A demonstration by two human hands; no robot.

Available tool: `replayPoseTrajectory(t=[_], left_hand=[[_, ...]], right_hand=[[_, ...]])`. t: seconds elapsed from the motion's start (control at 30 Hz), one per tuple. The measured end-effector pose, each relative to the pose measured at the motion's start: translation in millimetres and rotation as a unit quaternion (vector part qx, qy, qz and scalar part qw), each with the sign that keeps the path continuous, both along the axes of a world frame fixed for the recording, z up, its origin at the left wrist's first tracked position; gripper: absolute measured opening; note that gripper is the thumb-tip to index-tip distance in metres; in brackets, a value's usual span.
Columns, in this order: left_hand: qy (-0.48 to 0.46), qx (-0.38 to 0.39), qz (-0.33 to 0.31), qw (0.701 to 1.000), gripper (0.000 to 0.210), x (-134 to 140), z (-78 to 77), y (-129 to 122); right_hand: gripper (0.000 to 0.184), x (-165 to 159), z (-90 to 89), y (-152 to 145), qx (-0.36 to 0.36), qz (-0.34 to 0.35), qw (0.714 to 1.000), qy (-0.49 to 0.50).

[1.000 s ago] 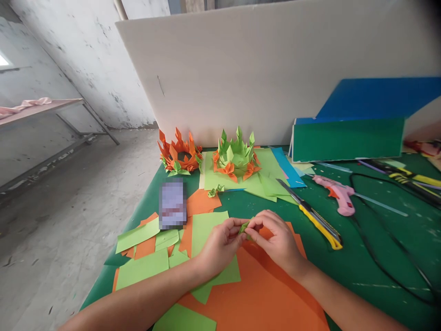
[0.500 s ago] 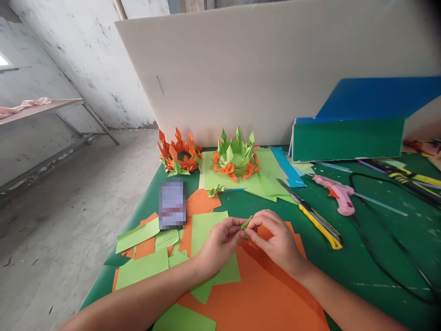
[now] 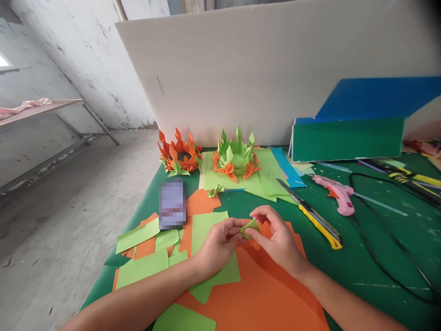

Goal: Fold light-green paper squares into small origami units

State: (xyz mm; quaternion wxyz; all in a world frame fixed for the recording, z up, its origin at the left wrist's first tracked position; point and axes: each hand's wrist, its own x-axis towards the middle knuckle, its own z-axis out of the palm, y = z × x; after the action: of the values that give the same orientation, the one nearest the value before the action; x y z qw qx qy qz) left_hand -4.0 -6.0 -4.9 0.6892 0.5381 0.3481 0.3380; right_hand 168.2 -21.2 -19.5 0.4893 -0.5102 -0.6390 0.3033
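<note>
Two bare hands above the bench [image 3: 354, 271], one small piece of folded green paper [image 3: 252, 226] between them, over a large orange sheet [image 3: 275, 294].

Left hand [image 3: 219, 242]: fingertips and thumb closed on the paper's left end; pose unchanged from half a second ago.

Right hand [image 3: 275, 239]: thumb touching the paper's lower edge, index finger now raised, a gap between them; earlier, finger and thumb were pinched together on it. More of the paper's face now shows.

Unmoved: one orange paper crown [image 3: 181, 156] and one green paper crown [image 3: 237, 156], side by side beyond the hands; one yellow-handled cutter knife [image 3: 317, 223], right of the hands; one pink glue gun [image 3: 341, 197], beyond the knife.
</note>
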Motion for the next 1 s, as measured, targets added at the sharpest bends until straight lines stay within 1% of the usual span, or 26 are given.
replayPoseTrajectory(t=[0.07,0.1,0.17,0.3,0.37,0.43,0.47,0.53,0.6,0.7,1.0], left_hand=[[-0.002,-0.015,0.000,1.000,0.031,0,0.4,0],[-0.002,-0.026,-0.003,1.000,0.033,0,0.8,0],[-0.007,-0.049,-0.005,0.999,0.036,1,2.1,1],[-0.032,-0.091,0.017,0.995,0.037,2,5.4,5],[-0.046,-0.121,0.032,0.991,0.038,2,7.0,8],[-0.056,-0.153,0.054,0.985,0.038,1,8.0,10],[-0.059,-0.166,0.065,0.982,0.038,1,8.1,11],[-0.064,-0.183,0.085,0.977,0.037,0,7.7,12],[-0.073,-0.191,0.096,0.974,0.035,-1,6.5,12],[-0.084,-0.196,0.098,0.972,0.030,-2,5.1,13],[-0.063,-0.169,0.080,0.980,0.028,-2,7.3,12]], right_hand=[[0.026,0,0.8,0,-0.030,0.007,0.999,0.023],[0.028,0,1.8,0,-0.048,0.020,0.998,0.035],[0.024,-1,3.7,-1,-0.072,0.043,0.995,0.049],[0.019,-1,2.8,-2,-0.067,0.045,0.995,0.051],[0.022,0,0.1,-1,-0.035,0.031,0.998,0.051],[0.024,1,-1.9,0,0.023,0.008,0.999,0.033],[0.022,2,-2.1,0,0.056,-0.003,0.998,0.012],[0.011,4,-0.9,0,0.108,-0.013,0.993,-0.054],[0.010,4,1.5,0,0.143,-0.012,0.983,-0.111],[0.015,3,4.1,0,0.168,-0.002,0.975,-0.147],[0.016,4,1.4,0,0.183,0.014,0.967,-0.179]])
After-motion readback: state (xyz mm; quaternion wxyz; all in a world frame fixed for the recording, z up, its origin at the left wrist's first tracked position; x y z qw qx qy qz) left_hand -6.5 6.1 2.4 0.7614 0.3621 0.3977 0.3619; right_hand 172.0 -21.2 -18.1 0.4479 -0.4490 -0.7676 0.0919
